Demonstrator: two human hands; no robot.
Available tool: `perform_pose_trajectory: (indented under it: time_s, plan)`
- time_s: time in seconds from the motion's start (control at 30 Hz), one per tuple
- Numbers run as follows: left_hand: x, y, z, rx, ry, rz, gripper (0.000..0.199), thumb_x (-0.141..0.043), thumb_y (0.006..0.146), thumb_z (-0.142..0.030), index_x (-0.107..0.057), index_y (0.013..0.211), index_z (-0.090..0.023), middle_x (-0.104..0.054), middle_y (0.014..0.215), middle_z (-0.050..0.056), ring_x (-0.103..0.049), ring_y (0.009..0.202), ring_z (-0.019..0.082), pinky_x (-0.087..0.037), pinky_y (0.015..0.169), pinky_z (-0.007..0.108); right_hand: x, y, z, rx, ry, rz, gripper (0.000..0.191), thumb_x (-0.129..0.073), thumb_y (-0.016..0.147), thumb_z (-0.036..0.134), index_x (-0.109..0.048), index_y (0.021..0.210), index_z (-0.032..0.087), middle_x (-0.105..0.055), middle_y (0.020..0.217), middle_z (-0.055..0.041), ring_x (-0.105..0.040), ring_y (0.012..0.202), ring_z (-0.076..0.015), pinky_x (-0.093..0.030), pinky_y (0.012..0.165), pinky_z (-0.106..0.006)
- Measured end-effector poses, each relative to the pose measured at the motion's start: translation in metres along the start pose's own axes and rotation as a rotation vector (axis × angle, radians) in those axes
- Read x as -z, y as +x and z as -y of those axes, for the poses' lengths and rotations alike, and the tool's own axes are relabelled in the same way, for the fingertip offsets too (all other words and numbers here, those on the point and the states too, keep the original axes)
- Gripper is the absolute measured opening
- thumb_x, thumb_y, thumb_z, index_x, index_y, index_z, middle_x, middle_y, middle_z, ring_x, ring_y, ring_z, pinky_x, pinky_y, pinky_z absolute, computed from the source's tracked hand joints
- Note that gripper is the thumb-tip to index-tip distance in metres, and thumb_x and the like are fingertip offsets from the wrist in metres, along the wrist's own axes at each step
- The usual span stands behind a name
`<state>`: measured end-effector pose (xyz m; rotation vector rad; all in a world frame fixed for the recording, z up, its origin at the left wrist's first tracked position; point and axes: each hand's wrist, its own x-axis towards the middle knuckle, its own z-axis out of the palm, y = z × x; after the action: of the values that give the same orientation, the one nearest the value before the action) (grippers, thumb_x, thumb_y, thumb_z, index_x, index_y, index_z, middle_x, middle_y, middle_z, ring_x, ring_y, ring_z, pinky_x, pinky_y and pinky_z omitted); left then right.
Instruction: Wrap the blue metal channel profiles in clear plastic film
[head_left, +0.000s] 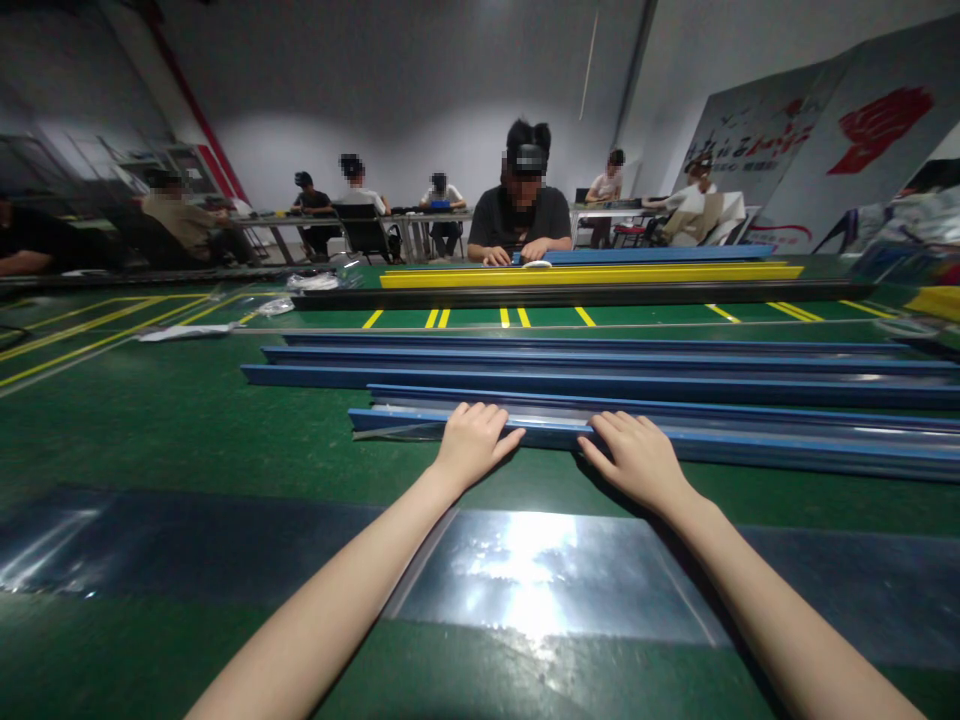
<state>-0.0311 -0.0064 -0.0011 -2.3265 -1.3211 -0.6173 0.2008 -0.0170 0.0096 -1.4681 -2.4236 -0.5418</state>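
Both hands rest on the nearest long blue channel strip [555, 434], which lies crosswise on the green table. My left hand [475, 440] curls its fingers over the strip near its left end, thumb pointing right along the near wall. Farther right, my right hand [636, 455] grips the same strip, its thumb pointing left. The fingertips of both hands are hidden behind the strip's near edge. Clear film [405, 432] shows at the strip's left end. Below my forearms a wide transparent sheet [187, 545] runs across the table.
Beyond lie more blue strips [450, 377], a black strip [525, 296] and a yellow strip [637, 275] on the green table [150, 420]. Crumpled plastic [315, 282] sits at the back left. A person [517, 215] works opposite; several others sit farther back.
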Motion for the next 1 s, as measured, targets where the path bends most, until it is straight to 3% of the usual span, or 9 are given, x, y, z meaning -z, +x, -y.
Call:
perform_pose_trajectory:
  time_s: [0.47,1.0]
  plan:
    - [0.0004,-0.0001,-0.0001,0.016,-0.004,0.012,0.038,-0.033,0.088,-0.045,-0.056,0.076,-0.017,-0.062,0.075,0.004,-0.054,0.073,0.017,-0.03,0.065,0.031,0.0005,0.0001,0.0003,-0.001,0.006,-0.004,0.031,-0.032,0.088,0.037,-0.054,0.081,0.017,-0.061,0.081,-0.0053,-0.05,0.077,-0.0181,-0.026,0.067,-0.029]
    - [0.0009,0.0004,-0.0025,0.06,-0.056,-0.01,0.032,-0.039,0.086,-0.043,-0.057,0.083,-0.017,-0.065,0.089,0.005,-0.056,0.084,0.018,-0.033,0.069,0.032,-0.0021,-0.0004,-0.0012,0.004,0.074,-0.027,0.033,-0.034,0.087,0.037,-0.057,0.098,0.016,-0.062,0.102,-0.0078,-0.052,0.092,-0.0193,-0.03,0.072,-0.03]
